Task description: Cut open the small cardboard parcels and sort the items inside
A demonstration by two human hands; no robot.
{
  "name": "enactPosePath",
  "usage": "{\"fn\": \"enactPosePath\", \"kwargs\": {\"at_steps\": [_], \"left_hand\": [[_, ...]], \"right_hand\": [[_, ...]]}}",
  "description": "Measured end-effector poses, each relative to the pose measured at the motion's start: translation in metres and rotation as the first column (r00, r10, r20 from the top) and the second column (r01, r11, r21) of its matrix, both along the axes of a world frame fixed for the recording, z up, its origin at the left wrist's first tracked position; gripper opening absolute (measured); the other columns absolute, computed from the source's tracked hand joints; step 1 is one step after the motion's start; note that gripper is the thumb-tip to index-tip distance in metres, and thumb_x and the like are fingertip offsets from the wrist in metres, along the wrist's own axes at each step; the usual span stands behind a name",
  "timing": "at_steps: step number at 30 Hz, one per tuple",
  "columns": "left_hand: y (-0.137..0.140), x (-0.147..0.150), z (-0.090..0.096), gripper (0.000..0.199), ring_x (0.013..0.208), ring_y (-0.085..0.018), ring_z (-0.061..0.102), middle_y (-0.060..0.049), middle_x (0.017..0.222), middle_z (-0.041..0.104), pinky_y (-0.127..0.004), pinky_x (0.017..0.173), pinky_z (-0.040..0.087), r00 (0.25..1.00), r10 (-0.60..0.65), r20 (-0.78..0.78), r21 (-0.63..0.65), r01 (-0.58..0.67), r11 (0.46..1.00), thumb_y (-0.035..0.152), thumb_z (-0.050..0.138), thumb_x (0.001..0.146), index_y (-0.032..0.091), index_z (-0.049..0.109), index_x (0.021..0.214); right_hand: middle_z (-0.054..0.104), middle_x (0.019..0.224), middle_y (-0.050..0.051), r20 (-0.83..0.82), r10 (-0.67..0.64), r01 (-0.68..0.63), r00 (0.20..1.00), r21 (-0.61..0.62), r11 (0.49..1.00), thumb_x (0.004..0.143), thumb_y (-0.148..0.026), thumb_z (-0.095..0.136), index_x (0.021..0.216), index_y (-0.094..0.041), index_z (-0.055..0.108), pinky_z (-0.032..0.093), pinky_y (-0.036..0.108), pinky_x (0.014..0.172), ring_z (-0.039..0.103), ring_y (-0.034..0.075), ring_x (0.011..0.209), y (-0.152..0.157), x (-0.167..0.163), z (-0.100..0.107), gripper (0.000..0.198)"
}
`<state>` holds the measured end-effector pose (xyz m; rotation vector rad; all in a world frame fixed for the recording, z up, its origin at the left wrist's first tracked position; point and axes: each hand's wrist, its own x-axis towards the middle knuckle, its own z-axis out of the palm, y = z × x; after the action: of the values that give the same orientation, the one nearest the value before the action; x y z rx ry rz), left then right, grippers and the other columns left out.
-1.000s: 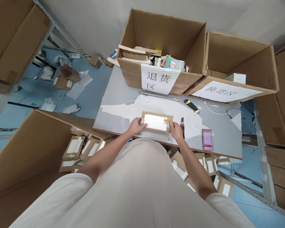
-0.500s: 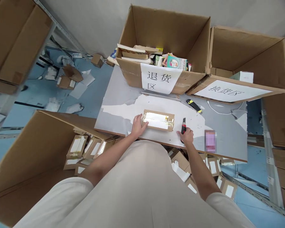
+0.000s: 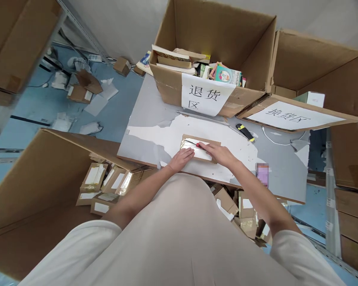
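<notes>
A small cardboard box (image 3: 209, 140) with a white label and shiny clear tape lies on the table in front of me. My left hand (image 3: 181, 159) lies over its near left part, fingers stretched flat across the top. In my right hand (image 3: 220, 154) is a red and black utility knife (image 3: 198, 145), gripped above the box. Its blade points left, over the taped left end. Whether the blade touches the tape I cannot tell. Most of the knife's handle and the right part of the label are hidden by my right hand.
Behind the small box stand a large carton (image 3: 170, 87) of books and another open carton (image 3: 298, 119). A black and yellow cutter (image 3: 245, 133) and a white cable (image 3: 271, 141) lie on the grey table (image 3: 286, 171). A big carton (image 3: 26, 178) of parcels is at left.
My right hand has lifted the utility knife off the table's right side and brought it left over the box. My left hand has shifted from the box's left end onto its top.
</notes>
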<state>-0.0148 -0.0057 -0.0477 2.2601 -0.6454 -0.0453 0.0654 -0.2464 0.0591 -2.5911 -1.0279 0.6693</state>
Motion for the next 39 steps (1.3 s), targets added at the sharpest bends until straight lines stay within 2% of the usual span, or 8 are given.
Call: {"fn": "enactPosePath", "kwargs": {"at_steps": [3,6,17,27,31,33,35,39], "left_hand": [[-0.001,0.0,-0.002,0.036,0.134,-0.02,0.044,-0.013,0.131,0.059,-0.049,0.111,0.036,0.999,-0.002,0.032,0.0,0.002,1.0,0.022,0.032,0.099,0.019,0.057,0.124],[-0.001,0.002,-0.003,0.036,0.133,-0.02,0.044,-0.013,0.131,0.059,-0.05,0.111,0.037,0.999,0.0,0.038,-0.003,0.0,1.0,0.022,0.031,0.099,0.018,0.057,0.123],[0.0,-0.002,-0.006,0.037,0.133,-0.021,0.045,-0.012,0.131,0.06,-0.05,0.11,0.039,1.0,0.012,-0.024,-0.007,-0.013,1.0,0.022,0.031,0.099,0.021,0.058,0.124],[-0.002,0.005,0.001,0.038,0.13,-0.023,0.048,-0.013,0.129,0.061,-0.05,0.106,0.041,0.996,0.052,-0.066,0.054,-0.048,0.997,0.022,0.03,0.097,0.02,0.059,0.122],[-0.002,0.005,0.011,0.036,0.129,-0.025,0.048,-0.013,0.128,0.06,-0.05,0.104,0.041,0.998,0.045,-0.046,0.103,-0.04,0.994,0.023,0.034,0.096,0.022,0.058,0.123],[-0.002,0.007,0.022,0.035,0.129,-0.027,0.048,-0.013,0.129,0.059,-0.051,0.105,0.038,0.999,0.012,-0.041,0.154,-0.005,0.988,0.027,0.041,0.093,0.022,0.057,0.124],[-0.003,0.013,0.034,0.043,0.13,-0.031,0.045,-0.015,0.132,0.055,-0.053,0.108,0.032,0.999,-0.007,-0.031,0.21,0.013,0.978,0.037,0.053,0.088,0.022,0.055,0.128],[-0.01,0.038,0.05,0.102,0.139,-0.043,0.025,-0.021,0.149,0.033,-0.057,0.114,0.013,0.998,0.064,0.02,0.28,-0.067,0.958,0.061,0.078,0.056,0.018,0.042,0.14]], "right_hand": [[0.06,0.122,0.004,0.031,0.169,-0.162,0.985,-0.149,0.975,0.088,-0.008,0.039,0.148,-0.043,0.025,0.047,0.028,0.071,0.063,0.02,0.093,0.025,0.009,0.006,0.071],[0.06,0.119,0.006,0.07,0.24,-0.218,0.968,-0.232,0.948,0.087,-0.005,0.039,0.15,-0.04,0.021,0.046,0.027,0.071,0.064,0.019,0.09,0.031,0.011,0.006,0.075],[0.062,0.114,0.01,0.046,0.29,-0.252,0.956,-0.379,0.89,0.084,-0.008,0.046,0.146,-0.039,0.033,0.044,0.03,0.068,0.066,0.022,0.084,0.02,0.009,0.011,0.071],[0.065,0.095,0.01,0.181,0.017,0.05,0.983,-0.36,0.931,0.075,0.001,0.038,0.144,-0.041,0.038,0.042,0.03,0.057,0.058,0.019,0.069,-0.114,-0.028,0.033,0.081],[0.066,0.097,0.007,0.156,-0.234,0.257,0.96,-0.148,0.955,0.087,-0.016,0.039,0.143,-0.038,0.041,0.047,0.029,0.061,0.061,0.019,0.075,-0.138,-0.048,0.028,0.06],[0.067,0.1,0.007,0.059,-0.462,0.462,0.885,0.019,0.887,0.092,-0.029,0.038,0.143,-0.03,0.043,0.051,0.031,0.063,0.061,0.019,0.074,-0.14,-0.061,0.018,0.052],[0.068,0.102,0.007,-0.152,-0.632,0.65,0.76,0.137,0.748,0.092,-0.038,0.039,0.144,-0.025,0.042,0.054,0.032,0.06,0.061,0.017,0.067,-0.133,-0.074,0.004,0.054],[0.068,0.101,0.004,-0.497,-0.706,0.853,0.505,0.161,0.497,0.088,-0.045,0.046,0.146,-0.026,0.04,0.054,0.027,0.048,0.057,0.012,0.059,-0.102,-0.091,-0.021,0.061]]}}
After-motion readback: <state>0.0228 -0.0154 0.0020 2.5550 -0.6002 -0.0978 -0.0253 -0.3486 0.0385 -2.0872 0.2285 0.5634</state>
